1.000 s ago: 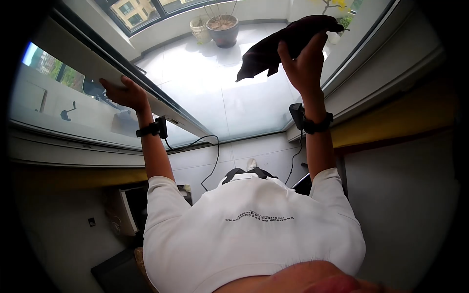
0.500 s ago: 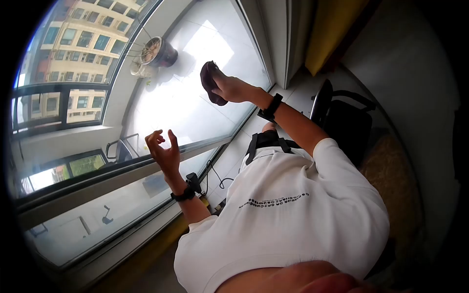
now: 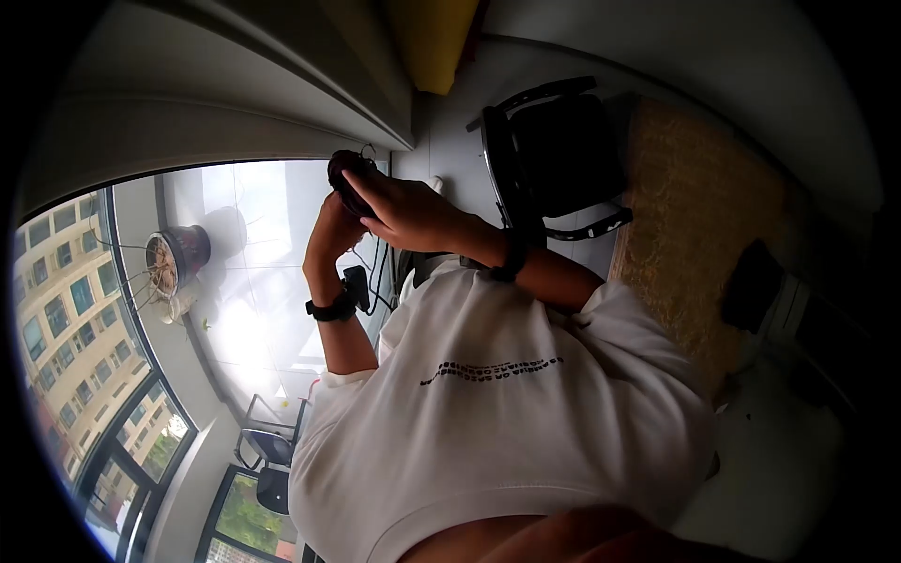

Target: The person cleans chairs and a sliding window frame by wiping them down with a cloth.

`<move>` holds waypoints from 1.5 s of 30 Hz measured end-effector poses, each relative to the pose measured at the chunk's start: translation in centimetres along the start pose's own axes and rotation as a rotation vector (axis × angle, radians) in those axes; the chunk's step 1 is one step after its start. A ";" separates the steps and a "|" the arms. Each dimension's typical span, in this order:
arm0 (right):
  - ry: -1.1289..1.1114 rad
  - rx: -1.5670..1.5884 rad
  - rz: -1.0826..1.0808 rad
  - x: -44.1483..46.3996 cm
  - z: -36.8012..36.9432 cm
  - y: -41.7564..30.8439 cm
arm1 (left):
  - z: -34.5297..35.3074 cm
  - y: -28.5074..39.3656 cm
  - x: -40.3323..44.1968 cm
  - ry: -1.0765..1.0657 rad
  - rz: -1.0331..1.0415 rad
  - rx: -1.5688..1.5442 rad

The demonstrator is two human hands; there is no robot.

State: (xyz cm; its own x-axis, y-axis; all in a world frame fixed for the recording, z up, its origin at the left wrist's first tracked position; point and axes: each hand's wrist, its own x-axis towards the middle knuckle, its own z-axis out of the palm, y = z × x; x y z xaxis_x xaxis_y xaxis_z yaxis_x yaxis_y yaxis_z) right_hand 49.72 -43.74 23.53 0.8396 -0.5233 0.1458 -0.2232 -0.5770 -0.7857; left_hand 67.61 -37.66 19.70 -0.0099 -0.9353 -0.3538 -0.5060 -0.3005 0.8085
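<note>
My right hand (image 3: pixel 408 214) is closed on a dark maroon, soft-looking object (image 3: pixel 345 178), its fingers stretched along the side. The object's exact kind cannot be made out; a thin loop sticks out at its top. Directly below it, my left hand (image 3: pixel 330 230) is curled up against the object and the right hand, with its fingertips partly hidden. Both wrists wear black bands, and a small black device (image 3: pixel 356 286) sits on the left one.
A black chair (image 3: pixel 568 155) stands at the right, beside a tan patterned surface (image 3: pixel 685 225). Beyond the glass at left are a potted plant (image 3: pixel 178 258) on the pale floor and another chair (image 3: pixel 270 446). A yellow panel (image 3: pixel 432 42) is at the top.
The view has turned toward the right. My left hand, apart and open before, has come up to the maroon object. My right hand has brought the object nearer to it.
</note>
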 end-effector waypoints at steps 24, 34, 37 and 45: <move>0.090 0.009 1.093 -28.7 2.4 14.5 | 24.2 2.7 19.6 -0.366 0.702 0.762; 0.355 0.034 0.750 -25.0 0.1 21.8 | 22.2 3.7 21.2 -0.498 0.420 1.039; 0.404 0.105 0.839 -27.2 3.0 22.4 | 23.9 4.2 21.6 -0.726 0.551 1.176; 0.857 0.309 1.389 -38.2 8.4 13.6 | 30.4 7.9 17.9 -1.372 0.638 1.038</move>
State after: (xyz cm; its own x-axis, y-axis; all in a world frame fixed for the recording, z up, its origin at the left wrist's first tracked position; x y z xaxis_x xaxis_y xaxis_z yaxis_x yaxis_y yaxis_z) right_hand 18.79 -26.38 2.26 -0.4240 -0.7291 -0.5373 -0.3310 0.6769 -0.6574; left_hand 37.21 -51.15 5.48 -0.7378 0.1072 -0.6664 -0.4042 0.7204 0.5635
